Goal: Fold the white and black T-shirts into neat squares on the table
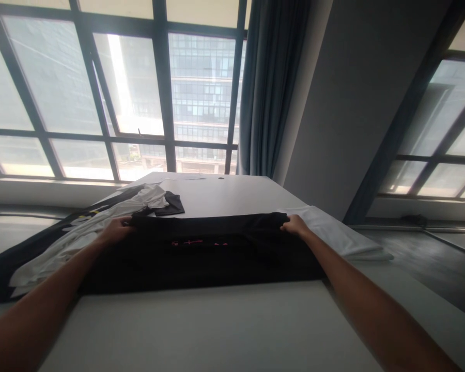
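Observation:
A black garment (pixel 213 263), perhaps a T-shirt, is stretched out wide across the white table (pixel 217 325), with small pink marks near its middle. My left hand (pixel 118 229) grips its far left corner, fingers closed on the cloth. At the far right corner, my right hand (pixel 295 226) pinches the fabric the same way. The far edge between both hands is pulled fairly straight and looks slightly lifted. Whether the near part rests flat on the table is hard to tell.
White and dark clothes (pixel 81 240) lie heaped along the left side, beside a small dark folded cloth (pixel 170 203). Folded white fabric (pixel 333 232) lies at the right edge. Beyond the table are windows (pixel 201 88), a blue-grey curtain (pixel 271 93) and a grey pillar (pixel 344 103).

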Tool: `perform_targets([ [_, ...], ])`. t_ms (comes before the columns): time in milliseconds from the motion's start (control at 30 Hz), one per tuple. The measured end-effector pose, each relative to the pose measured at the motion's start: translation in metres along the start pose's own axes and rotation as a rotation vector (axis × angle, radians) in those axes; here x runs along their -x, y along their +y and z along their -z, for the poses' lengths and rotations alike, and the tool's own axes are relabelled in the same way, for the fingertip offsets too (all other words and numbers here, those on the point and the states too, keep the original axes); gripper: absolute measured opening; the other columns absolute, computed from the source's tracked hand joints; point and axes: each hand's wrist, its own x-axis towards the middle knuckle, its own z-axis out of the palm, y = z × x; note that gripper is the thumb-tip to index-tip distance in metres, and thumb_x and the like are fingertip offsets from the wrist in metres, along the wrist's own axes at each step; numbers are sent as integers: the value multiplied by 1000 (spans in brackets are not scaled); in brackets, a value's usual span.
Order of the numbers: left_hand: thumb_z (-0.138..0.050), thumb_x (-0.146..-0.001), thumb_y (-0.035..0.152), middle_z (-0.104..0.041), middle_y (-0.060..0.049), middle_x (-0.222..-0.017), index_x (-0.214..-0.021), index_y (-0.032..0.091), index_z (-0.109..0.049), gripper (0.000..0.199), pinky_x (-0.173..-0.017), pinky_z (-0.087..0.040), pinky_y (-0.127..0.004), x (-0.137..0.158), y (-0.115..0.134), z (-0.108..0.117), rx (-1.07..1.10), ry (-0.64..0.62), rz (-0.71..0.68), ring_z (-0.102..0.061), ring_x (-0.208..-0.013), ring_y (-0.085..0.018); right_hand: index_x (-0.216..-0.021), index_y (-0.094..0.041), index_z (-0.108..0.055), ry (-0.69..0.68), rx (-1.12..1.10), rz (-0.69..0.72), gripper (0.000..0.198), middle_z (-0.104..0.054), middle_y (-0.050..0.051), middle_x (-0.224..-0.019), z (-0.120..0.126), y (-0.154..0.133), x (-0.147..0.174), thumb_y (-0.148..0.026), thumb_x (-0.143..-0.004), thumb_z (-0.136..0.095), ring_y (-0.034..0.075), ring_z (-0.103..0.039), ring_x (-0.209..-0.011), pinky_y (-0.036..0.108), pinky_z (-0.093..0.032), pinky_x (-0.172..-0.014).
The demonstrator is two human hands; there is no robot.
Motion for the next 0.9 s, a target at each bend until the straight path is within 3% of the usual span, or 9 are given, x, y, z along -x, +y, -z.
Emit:
perform_targets([
  [200, -83, -44, 44, -74, -1, -73, -85, 13, -68, 53, -79, -55, -34, -2, 4, 7, 102, -29, -3, -69, -83, -28, -118, -17, -69, 243, 111, 197, 48, -72, 11, -113, 26, -36, -21, -17, -70, -65, 27, -66, -103, 29, -50, -81],
  [400, -78, -50, 36, -76, -1, -80, -92, 13, -67, 49, -76, -56, -33, 1, 6, -3, 168, -114, 26, -70, -78, -26, -125, -17, -66, 328, 277, 247, 53, -66, 13, -122, 39, -95, -80, -15, -72, -67, 30, -63, -109, 34, -51, -86],
  [567, -71, -49, 32, -68, 2, -62, -83, 16, -61, 39, -50, -51, -28, 11, 21, -15, 168, -203, 208, -68, -61, -24, -115, -14, -68, 313, 431, 313, 39, -64, 15, -120, 26, -138, -136, -12, -76, -65, 29, -63, -107, 34, -51, -86],
  [767, -71, -48, 34, -67, 0, -62, -91, 15, -61, 48, -41, -48, -27, 13, 29, -24, 223, -314, 368, -64, -51, -21, -115, -11, -66, 305, 498, 379, 34, -67, 18, -112, -1, -189, -199, -4, -84, -53, 29, -60, -110, 37, -50, -88],
  [900, -73, -52, 35, -69, -1, -66, -100, 14, -62, 54, -39, -47, -24, 23, 35, -42, 336, -423, 457, -64, -47, -19, -119, -9, -64, 397, 398, 397, 36, -66, 21, -115, -20, -224, -236, -4, -91, -41, 30, -56, -117, 38, -47, -91],
])
